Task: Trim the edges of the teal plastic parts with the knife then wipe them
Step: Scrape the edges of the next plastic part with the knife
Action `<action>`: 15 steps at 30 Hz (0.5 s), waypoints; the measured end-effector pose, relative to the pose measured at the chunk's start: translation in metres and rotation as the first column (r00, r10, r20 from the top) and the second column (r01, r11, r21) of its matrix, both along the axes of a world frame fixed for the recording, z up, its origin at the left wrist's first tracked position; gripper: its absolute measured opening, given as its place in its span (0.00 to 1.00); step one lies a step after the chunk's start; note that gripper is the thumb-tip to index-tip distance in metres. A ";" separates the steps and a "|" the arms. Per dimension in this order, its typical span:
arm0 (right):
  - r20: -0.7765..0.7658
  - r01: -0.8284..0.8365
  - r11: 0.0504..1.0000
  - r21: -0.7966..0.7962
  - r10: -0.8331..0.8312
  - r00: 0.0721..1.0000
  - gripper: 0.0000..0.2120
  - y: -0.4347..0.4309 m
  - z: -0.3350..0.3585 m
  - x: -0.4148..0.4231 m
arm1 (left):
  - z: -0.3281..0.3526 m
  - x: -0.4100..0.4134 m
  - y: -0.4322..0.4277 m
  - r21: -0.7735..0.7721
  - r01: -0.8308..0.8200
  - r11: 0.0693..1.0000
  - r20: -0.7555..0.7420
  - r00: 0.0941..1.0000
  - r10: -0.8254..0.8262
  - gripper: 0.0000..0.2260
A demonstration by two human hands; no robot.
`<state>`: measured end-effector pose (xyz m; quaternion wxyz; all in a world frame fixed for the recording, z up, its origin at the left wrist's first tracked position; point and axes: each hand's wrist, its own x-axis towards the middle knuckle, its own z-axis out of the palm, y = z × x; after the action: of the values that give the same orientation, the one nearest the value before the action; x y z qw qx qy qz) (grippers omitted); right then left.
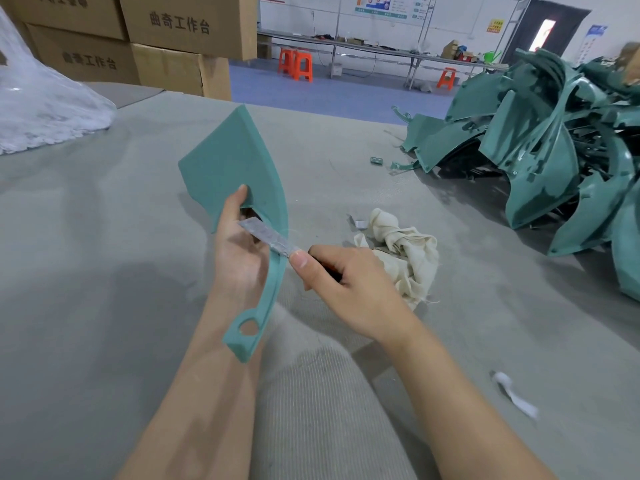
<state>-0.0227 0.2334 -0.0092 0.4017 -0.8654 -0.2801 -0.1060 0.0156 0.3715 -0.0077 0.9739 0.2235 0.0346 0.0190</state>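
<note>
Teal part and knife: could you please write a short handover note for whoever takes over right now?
Left hand: holds the teal part up off the table.
Right hand: grips the knife, blade against the part's curved edge.
Cloth: crumpled on the table, right of the hands.
Pile of teal parts: far right.
Done: cannot tell how much of this edge is trimmed.
Left: finish trimming, wipe with the cloth, then work through the pile.
</note>
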 end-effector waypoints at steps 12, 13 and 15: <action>-0.075 -0.209 0.976 0.057 0.213 0.974 0.26 0.003 0.004 -0.015 | 0.002 0.013 0.007 -0.058 -0.195 0.979 -0.194 0.964 0.181 0.13; -0.107 -0.251 0.966 0.056 0.255 0.961 0.24 0.003 0.004 -0.018 | 0.002 0.015 0.010 -0.088 -0.222 0.971 -0.213 0.956 0.199 0.11; -0.226 -0.322 0.943 0.088 0.334 0.915 0.23 -0.001 0.007 -0.019 | 0.002 0.017 0.012 -0.096 -0.263 0.960 -0.218 0.947 0.238 0.10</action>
<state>-0.0420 0.2327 -0.0026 0.4654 -0.8025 -0.3684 0.0606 0.0325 0.3833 -0.0061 0.9668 0.1572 0.1636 0.1176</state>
